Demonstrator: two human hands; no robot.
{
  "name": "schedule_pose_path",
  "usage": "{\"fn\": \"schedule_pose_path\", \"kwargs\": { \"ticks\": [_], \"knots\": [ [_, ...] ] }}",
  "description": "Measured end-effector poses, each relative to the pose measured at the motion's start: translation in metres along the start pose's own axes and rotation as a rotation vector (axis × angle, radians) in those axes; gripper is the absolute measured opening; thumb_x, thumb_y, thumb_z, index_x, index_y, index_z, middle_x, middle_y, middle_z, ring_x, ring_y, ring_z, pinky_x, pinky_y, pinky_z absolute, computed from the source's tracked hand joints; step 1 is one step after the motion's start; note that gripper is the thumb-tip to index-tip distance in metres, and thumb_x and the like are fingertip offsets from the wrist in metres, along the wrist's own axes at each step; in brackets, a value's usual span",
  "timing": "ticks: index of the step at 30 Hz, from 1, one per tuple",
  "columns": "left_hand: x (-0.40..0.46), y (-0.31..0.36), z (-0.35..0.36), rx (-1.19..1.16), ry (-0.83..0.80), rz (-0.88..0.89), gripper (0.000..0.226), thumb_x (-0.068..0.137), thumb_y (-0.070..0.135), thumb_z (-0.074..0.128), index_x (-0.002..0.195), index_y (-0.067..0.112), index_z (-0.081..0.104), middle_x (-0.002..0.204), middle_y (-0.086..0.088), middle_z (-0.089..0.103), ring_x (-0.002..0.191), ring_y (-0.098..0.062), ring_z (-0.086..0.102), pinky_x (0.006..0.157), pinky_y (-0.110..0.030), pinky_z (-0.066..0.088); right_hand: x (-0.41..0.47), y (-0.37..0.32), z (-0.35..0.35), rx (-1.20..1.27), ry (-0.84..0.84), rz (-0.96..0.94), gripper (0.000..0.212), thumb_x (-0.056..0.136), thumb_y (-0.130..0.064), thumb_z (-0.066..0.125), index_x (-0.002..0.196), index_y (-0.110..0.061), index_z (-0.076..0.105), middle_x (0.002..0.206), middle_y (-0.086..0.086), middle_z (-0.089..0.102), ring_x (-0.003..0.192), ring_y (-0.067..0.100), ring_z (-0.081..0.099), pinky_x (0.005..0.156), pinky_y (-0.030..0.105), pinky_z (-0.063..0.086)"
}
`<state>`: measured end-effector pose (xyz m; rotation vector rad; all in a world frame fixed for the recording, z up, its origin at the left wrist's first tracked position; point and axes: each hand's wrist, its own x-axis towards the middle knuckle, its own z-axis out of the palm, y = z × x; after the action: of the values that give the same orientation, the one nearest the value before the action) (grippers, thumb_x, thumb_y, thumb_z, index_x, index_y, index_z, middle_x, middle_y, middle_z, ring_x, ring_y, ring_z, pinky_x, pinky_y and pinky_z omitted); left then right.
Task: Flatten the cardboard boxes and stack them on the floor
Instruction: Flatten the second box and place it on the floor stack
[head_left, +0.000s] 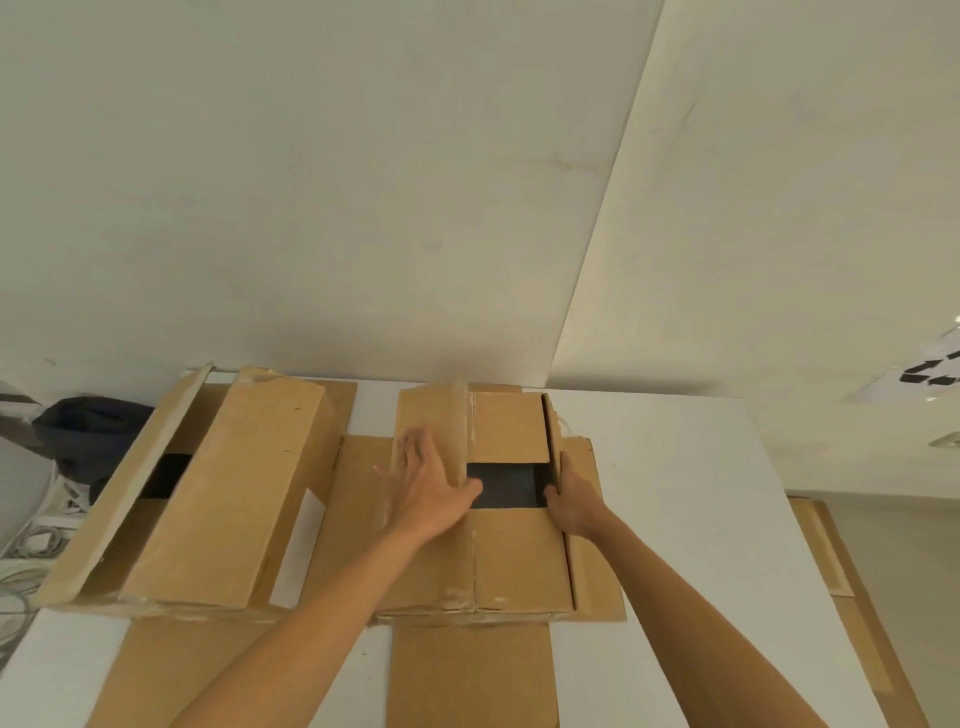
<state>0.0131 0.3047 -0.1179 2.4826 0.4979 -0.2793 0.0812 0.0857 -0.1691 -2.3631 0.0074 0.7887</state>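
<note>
While both bare arms are reaching forward over the white table (675, 493), the person is working at the box on the right (511, 556), which is sitting on the tabletop near the wall. That box is not flat: its top flaps are partly folded in, and a dark rectangular opening (511, 486) is showing between them. The left hand (434, 480) is lying spread, fingers extended, across the far left flap (431, 431), with the thumb hooking over the flap's edge at the rim of the dark opening. It is pressing on the cardboard rather than closing around it. The right hand (571, 499) is sitting at the right rim of the opening, fingers curling over the edge of the side flap (584, 519), which is lying outward to the right; how firmly it is gripping I cannot tell, since the fingertips are hiding behind the cardboard.

Just to the left, the second box (218, 504) is standing on the same table, also unflattened, with one long flap (130, 483) tilting up along its left side and a dark gap showing beneath it. Flat cardboard sheets (467, 675) are lying under both boxes, one reaching toward the near table edge. Down on the floor at the right, another flat piece of cardboard (852, 597) is lying beside the table. Beyond the table's left end, a dark bag (88, 431) and some pale cables (31, 540) are showing.
</note>
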Motion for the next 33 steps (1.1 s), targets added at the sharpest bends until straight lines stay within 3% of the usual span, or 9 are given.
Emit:
{"fn": "schedule_pose_path", "kwargs": {
  "ticks": [2, 4, 7, 9, 12, 15, 18, 25, 33],
  "knots": [
    [-0.001, 0.011, -0.027, -0.193, 0.055, -0.066, 0.08, 0.09, 0.03, 0.062, 0.153, 0.019, 0.015, 0.152, -0.009, 0.041, 0.124, -0.03, 0.056, 0.1, -0.049, 0.051, 0.0, 0.002, 0.0, 0.001, 0.005, 0.003, 0.072, 0.106, -0.021, 0.043, 0.163, -0.012, 0.0, 0.157, 0.014, 0.043, 0.137, 0.035, 0.049, 0.113, 0.047, 0.043],
    [0.007, 0.011, -0.055, -0.214, 0.131, -0.109, 0.07, 0.093, 0.007, 0.057, 0.151, 0.02, 0.019, 0.134, -0.008, 0.056, 0.088, -0.018, 0.062, 0.063, -0.033, 0.054, -0.003, 0.002, 0.001, 0.007, 0.041, -0.011, 0.07, 0.106, -0.02, 0.044, 0.163, -0.011, 0.003, 0.157, 0.013, 0.042, 0.138, 0.034, 0.048, 0.113, 0.044, 0.043],
    [0.006, -0.019, -0.09, 0.09, 0.252, -0.096, 0.094, 0.088, -0.009, 0.059, 0.159, 0.018, 0.003, 0.154, -0.015, 0.037, 0.121, -0.031, 0.053, 0.086, -0.045, 0.053, -0.011, -0.003, 0.006, -0.017, 0.068, -0.024, 0.07, 0.107, -0.021, 0.043, 0.164, -0.01, 0.002, 0.164, 0.012, 0.032, 0.144, 0.035, 0.041, 0.115, 0.045, 0.038],
    [0.013, -0.046, -0.093, 0.352, 0.253, -0.043, 0.106, 0.081, -0.015, 0.062, 0.16, 0.015, -0.002, 0.163, -0.022, 0.011, 0.148, -0.039, 0.023, 0.109, -0.059, 0.039, -0.009, -0.003, 0.005, -0.031, 0.094, -0.013, 0.07, 0.108, -0.022, 0.043, 0.164, -0.009, 0.002, 0.166, 0.012, 0.028, 0.146, 0.036, 0.038, 0.116, 0.046, 0.037],
    [0.016, -0.077, -0.073, 0.504, 0.153, 0.037, 0.083, 0.09, -0.004, 0.06, 0.159, 0.008, 0.014, 0.165, -0.023, -0.006, 0.154, -0.038, -0.006, 0.121, -0.062, 0.015, -0.012, -0.004, 0.007, -0.054, 0.133, -0.016, 0.068, 0.108, -0.022, 0.043, 0.163, -0.008, 0.006, 0.164, 0.013, 0.031, 0.143, 0.036, 0.042, 0.113, 0.047, 0.041],
    [0.016, -0.084, -0.043, 0.38, 0.03, 0.069, 0.07, 0.105, 0.04, 0.038, 0.16, 0.012, 0.006, 0.166, -0.016, -0.013, 0.153, -0.033, -0.015, 0.12, -0.062, -0.005, -0.014, -0.007, 0.009, -0.105, 0.182, -0.012, 0.064, 0.107, -0.022, 0.046, 0.16, -0.008, 0.013, 0.159, 0.016, 0.034, 0.136, 0.036, 0.048, 0.107, 0.046, 0.045],
    [0.017, -0.082, -0.013, 0.15, 0.004, 0.019, 0.078, 0.103, 0.056, 0.026, 0.159, 0.016, -0.009, 0.165, -0.005, -0.022, 0.152, -0.024, -0.023, 0.118, -0.059, -0.01, -0.013, -0.005, 0.011, -0.165, 0.232, 0.025, 0.067, 0.105, -0.029, 0.049, 0.159, -0.011, 0.014, 0.159, 0.015, 0.031, 0.134, 0.036, 0.05, 0.103, 0.048, 0.048],
    [0.018, -0.093, 0.023, -0.097, 0.144, 0.017, 0.071, 0.106, 0.035, 0.039, 0.16, 0.022, -0.005, 0.169, 0.003, -0.006, 0.156, -0.018, -0.006, 0.123, -0.057, 0.009, -0.004, -0.009, 0.01, -0.367, 0.434, 0.074, 0.08, 0.09, -0.05, 0.068, 0.149, -0.014, 0.027, 0.152, 0.011, 0.032, 0.139, 0.033, 0.039, 0.109, 0.059, 0.034],
    [0.017, -0.092, 0.028, -0.155, 0.186, 0.031, 0.063, 0.108, 0.024, 0.033, 0.161, 0.022, -0.001, 0.169, 0.004, -0.001, 0.156, -0.018, -0.003, 0.122, -0.054, 0.008, 0.028, -0.063, -0.031, -0.215, 0.793, -0.36, 0.063, 0.084, -0.048, 0.075, 0.135, -0.026, 0.046, 0.126, 0.0, 0.048, 0.117, 0.021, 0.048, 0.095, 0.046, 0.03]
  ]
}}
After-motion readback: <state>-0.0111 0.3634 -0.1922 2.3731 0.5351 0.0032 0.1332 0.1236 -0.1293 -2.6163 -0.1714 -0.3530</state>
